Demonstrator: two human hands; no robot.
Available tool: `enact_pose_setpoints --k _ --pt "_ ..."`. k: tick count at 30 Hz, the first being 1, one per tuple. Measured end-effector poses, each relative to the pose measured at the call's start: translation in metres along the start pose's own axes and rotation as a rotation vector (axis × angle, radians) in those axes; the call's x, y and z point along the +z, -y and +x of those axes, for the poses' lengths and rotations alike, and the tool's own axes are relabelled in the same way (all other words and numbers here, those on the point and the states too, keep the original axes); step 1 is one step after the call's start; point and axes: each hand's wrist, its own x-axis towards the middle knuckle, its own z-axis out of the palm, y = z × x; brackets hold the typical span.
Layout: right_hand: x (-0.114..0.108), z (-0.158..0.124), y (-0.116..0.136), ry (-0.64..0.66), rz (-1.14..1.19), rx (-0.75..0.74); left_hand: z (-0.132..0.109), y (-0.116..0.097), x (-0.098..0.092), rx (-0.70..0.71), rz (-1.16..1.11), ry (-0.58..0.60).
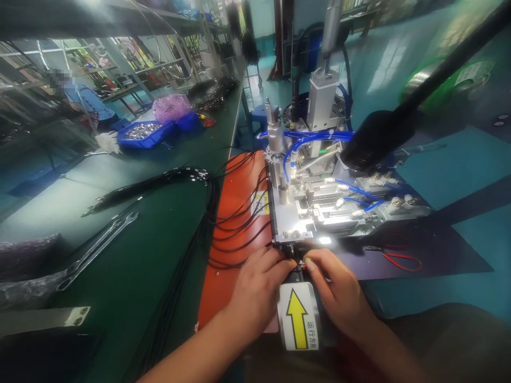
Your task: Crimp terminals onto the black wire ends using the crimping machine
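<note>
My left hand (259,290) and my right hand (335,287) meet at the front edge of a small metal machine (319,207). Both have their fingers curled and pinched together around a small dark part with a red tip (301,264), just above a white plate with a yellow arrow (297,316). Thin black cables (235,229) loop over the orange mat (235,213) and run toward my left hand. The machine carries blue air hoses (315,137) and a lit spot near its front.
A long wrench (99,244) lies on the green bench (159,223) to the left, beside a bundle of black cables (159,178). Blue bins with metal parts (146,133) stand farther back, where another person's gloved hand (108,141) rests. Red-handled pliers (399,258) lie right of the machine.
</note>
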Motion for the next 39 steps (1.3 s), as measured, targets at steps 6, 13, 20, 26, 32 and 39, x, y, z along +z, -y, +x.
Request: enact_pose_setpoints --k 6,13,20,26,32,39 --pt "-0.001 0.002 -0.002 -0.022 -0.028 -0.081 0.000 -0.001 -0.001 -0.007 -0.013 0.015" --pt "-0.003 0.003 0.000 -0.015 -0.047 -0.057 -0.001 0.000 0.000 -0.003 -0.012 0.011" --pt "-0.003 -0.001 0.005 -0.006 -0.036 0.110 -0.001 0.001 0.000 -0.009 0.002 0.004" --pt "-0.003 0.001 0.010 0.027 0.006 0.252 -0.002 0.000 0.000 -0.031 0.037 0.018" --pt "-0.006 -0.001 0.007 0.019 0.076 0.293 0.000 -0.002 0.000 -0.033 0.061 0.012" --pt "-0.014 -0.006 0.002 -0.034 -0.066 -0.099 -0.002 -0.001 0.002 -0.039 0.067 0.021"
